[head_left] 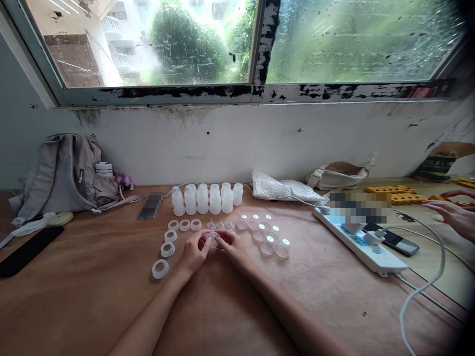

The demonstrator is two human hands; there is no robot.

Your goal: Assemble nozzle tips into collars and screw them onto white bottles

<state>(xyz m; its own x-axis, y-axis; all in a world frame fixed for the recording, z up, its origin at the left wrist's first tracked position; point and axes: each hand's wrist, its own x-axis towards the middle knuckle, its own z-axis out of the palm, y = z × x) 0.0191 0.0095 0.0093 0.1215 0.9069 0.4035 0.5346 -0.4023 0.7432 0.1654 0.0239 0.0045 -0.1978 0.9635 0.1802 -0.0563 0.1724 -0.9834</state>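
Observation:
My left hand [195,253] and my right hand [231,247] meet at the middle of the table. Both are closed, fingertips pinching a small clear round piece [213,239] that looks like a bottle teat; the fingers partly cover it. Just beyond stand a few clear teats [230,226] with pointed tips. White screw rings [167,249] lie in a bent line to the left of my left hand. To the right of my right hand are clear round caps [266,248] and small white discs [270,239]. Frosted white bottles [202,200] stand grouped behind.
A power strip [359,242] with plugs and cables lies on the right, near a dark phone [397,241]. Another person's hand [451,212] is at the far right by yellow parts [393,193]. A backpack [67,173] and black case [29,251] are left; a white packet [282,187] lies behind.

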